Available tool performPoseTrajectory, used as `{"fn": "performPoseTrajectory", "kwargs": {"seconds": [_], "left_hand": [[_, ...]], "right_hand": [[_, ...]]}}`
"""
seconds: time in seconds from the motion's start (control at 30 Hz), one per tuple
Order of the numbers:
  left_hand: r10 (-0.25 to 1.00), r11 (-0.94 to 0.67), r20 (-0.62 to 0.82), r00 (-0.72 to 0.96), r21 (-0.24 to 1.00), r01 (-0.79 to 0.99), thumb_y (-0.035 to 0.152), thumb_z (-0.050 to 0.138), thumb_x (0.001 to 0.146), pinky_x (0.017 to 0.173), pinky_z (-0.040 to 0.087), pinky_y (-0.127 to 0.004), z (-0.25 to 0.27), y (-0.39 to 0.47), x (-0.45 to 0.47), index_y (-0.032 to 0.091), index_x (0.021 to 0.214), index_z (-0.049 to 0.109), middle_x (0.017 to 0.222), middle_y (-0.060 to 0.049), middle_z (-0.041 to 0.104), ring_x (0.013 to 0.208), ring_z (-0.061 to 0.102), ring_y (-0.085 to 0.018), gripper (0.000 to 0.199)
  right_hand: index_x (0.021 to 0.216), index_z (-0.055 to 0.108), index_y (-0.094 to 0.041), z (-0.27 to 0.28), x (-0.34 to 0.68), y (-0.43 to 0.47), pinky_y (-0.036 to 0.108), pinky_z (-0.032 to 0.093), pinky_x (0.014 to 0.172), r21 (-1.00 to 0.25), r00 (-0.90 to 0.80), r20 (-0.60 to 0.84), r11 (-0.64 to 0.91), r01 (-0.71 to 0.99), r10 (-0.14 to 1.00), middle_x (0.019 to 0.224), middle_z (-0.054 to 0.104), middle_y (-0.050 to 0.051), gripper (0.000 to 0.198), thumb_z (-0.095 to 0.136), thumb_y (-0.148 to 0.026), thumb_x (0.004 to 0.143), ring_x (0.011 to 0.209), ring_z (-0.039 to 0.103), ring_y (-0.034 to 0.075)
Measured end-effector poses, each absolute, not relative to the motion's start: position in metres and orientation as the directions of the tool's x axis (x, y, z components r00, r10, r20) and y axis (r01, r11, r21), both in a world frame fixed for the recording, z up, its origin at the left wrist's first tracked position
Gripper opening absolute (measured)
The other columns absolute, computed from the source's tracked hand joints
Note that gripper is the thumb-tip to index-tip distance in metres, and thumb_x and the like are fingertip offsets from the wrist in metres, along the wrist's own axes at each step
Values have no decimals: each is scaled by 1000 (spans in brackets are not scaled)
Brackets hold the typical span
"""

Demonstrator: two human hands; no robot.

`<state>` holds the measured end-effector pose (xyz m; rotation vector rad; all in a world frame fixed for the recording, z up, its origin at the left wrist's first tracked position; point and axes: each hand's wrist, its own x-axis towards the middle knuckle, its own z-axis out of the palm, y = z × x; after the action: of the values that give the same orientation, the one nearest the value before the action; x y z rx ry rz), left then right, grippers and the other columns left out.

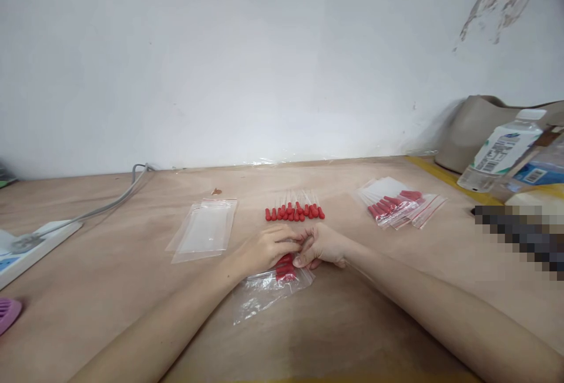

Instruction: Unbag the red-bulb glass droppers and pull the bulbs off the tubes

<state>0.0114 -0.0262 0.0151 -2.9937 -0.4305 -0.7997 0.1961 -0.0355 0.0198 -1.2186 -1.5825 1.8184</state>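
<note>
At the middle of the table, my left hand (271,248) and my right hand (324,246) meet with bent fingers around a small bunch of glass droppers. Their red rubber bulbs (285,266) show between and below my fingers, while the tubes are hidden by the hands. Beneath them lies a clear zip bag (258,301), crumpled towards me; I cannot tell whether the bulbs are inside it or on top. Just beyond my hands is a row of loose droppers (294,212), bulbs facing me and tubes pointing to the wall.
Flat clear zip bags (205,227) lie to the left. Bags holding red-bulbed droppers (390,204) are piled on the right. Farther right stand a plastic bottle (500,151) and a beige container (462,124). A power strip (44,248) with a grey cable sits at left, near a purple object (9,314).
</note>
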Motion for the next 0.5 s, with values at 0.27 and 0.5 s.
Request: {"fn": "performPoseTrajectory", "kwargs": {"seconds": [0.27,0.5], "left_hand": [[182,-966,536,824,-61,253,19,48,86,80,49,-29,12,-28,9,16,91,62,96,-5,66,90,59,-16,15],[191,-952,508,840,-113,285,18,45,87,73,49,-28,17,-31,9,16,87,62,93,-5,67,85,60,-16,17]], "right_hand": [[72,62,-10,19,196,-37,14,42,44,-940,-506,-341,-294,173,792,49,59,-4,33,80,-18,46,45,52,5],[81,60,-13,20,204,-34,15,47,46,-913,-512,-403,-369,172,759,55,60,-3,28,75,-16,58,47,55,6]]}}
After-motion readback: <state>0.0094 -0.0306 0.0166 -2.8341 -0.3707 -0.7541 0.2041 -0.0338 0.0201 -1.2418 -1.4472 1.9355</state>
